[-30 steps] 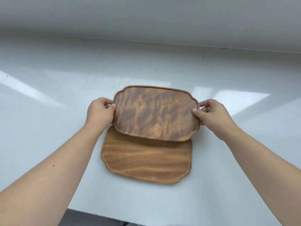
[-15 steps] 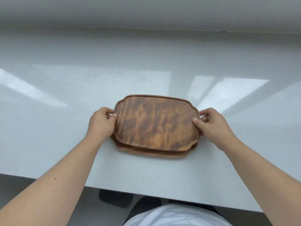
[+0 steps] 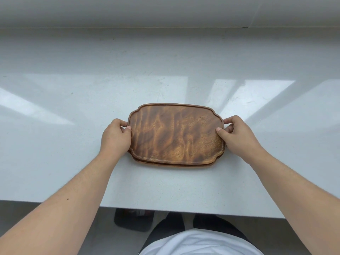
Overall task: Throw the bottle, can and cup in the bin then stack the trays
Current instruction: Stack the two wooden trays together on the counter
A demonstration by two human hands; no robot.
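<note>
A dark, wavy-grained wooden tray (image 3: 176, 134) lies on top of a second wooden tray (image 3: 174, 165), of which only a thin strip of the near edge shows. Both rest on the white table (image 3: 73, 100). My left hand (image 3: 116, 138) grips the top tray's left end, thumb on the rim. My right hand (image 3: 237, 136) grips its right end in the same way. No bottle, can, cup or bin is in view.
The table's near edge (image 3: 165, 208) runs across the lower view, with my white shirt (image 3: 200, 243) and a dark object on the floor (image 3: 132, 220) below it. A grey wall (image 3: 165, 11) rises behind the table.
The dark tray moved toward me and came down onto the lighter tray, which is now almost fully covered. Both hands kept their grip on its ends.
</note>
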